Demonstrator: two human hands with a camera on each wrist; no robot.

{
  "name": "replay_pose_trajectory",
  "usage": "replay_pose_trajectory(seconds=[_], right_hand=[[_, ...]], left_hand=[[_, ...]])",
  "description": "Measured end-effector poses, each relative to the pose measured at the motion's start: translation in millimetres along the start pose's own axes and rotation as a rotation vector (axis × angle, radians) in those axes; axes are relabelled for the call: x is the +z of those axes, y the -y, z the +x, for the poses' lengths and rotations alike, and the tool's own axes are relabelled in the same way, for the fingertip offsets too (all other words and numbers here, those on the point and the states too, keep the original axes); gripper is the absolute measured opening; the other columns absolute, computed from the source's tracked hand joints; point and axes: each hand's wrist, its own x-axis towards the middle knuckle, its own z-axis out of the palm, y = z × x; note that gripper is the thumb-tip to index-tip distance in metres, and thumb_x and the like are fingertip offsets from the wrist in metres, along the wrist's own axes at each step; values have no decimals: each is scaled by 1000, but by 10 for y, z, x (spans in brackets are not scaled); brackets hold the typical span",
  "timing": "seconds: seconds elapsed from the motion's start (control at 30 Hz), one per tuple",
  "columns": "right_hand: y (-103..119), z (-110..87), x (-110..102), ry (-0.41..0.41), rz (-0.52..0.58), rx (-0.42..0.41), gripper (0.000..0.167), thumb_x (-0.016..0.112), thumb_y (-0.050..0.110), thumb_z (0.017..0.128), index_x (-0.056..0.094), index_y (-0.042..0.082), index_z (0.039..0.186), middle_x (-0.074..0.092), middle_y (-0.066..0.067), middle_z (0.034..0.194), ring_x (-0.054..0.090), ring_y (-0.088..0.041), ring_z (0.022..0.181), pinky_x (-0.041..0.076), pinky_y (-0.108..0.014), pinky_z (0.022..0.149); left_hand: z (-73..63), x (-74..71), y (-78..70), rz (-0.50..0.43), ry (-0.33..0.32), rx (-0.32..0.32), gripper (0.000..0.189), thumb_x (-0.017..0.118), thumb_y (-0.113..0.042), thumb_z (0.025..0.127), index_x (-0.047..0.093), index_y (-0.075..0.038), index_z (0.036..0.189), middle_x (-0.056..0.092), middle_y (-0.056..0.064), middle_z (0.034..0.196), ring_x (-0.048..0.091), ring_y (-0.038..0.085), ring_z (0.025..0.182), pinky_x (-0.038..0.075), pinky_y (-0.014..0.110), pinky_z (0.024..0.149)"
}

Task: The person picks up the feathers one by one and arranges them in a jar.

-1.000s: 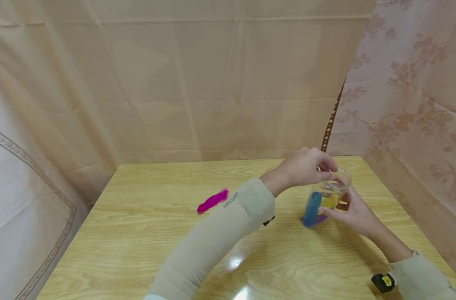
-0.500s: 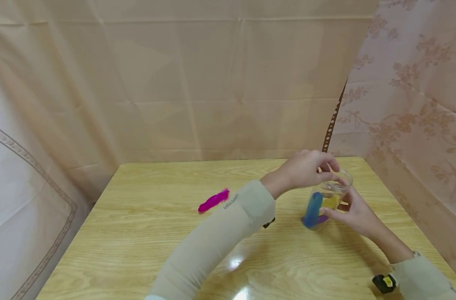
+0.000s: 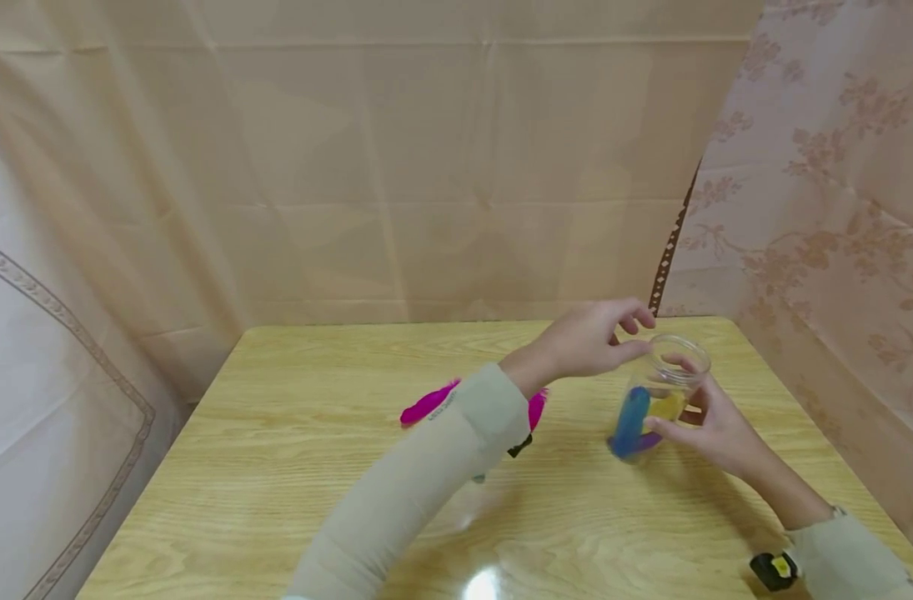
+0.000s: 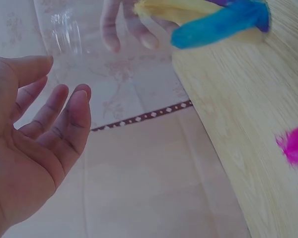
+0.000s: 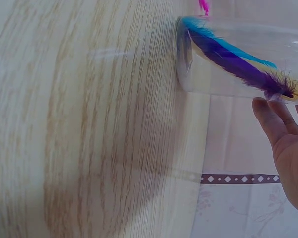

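Observation:
A clear jar [image 3: 674, 375] stands upright at the right of the table, with a blue feather [image 3: 631, 421], a yellow feather [image 3: 668, 406] and a purple feather [image 5: 233, 62] inside. My right hand [image 3: 719, 429] holds the jar around its side, thumb at the near face. Just left of the jar's mouth hovers my left hand [image 3: 594, 337]. In the left wrist view its loosely bent fingers [image 4: 77, 121] hold nothing. A magenta feather [image 3: 426, 406] lies on the table, partly behind the left sleeve. Another magenta feather [image 3: 536, 408] shows on the sleeve's other side.
The wooden table [image 3: 313, 500] extends left and toward me. A small teal tip [image 3: 479, 478] peeks out below the left forearm. Beige curtain [image 3: 441, 167] hangs behind the table, and floral cloth [image 3: 839, 208] hangs at the right.
My left hand has drawn back left out of the jar's mouth, its fingers now apart. My right hand stays on the jar. A second magenta feather and the teal tip have come into sight.

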Motion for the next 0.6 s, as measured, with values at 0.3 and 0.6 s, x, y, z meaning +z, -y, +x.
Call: replay_pose_trajectory(seconds=[0.3, 0.6], right_hand=[[-11, -6, 0, 7, -23, 7, 87, 77, -1, 88, 24, 9, 156, 54, -21, 139, 60, -1, 110, 52, -20, 83], [-16, -3, 4, 9, -22, 4, 87, 77, -1, 88, 24, 9, 156, 56, -10, 139, 59, 0, 111, 53, -19, 83]], left_hand=[[-150, -16, 229, 13, -31, -36, 28, 70, -20, 98, 63, -10, 124, 66, 1, 117, 62, 6, 94, 49, 11, 79], [-310, 107, 512, -10, -19, -126, 29, 71, -20, 97, 64, -11, 123, 67, 3, 118, 65, 7, 92, 51, 15, 80]])
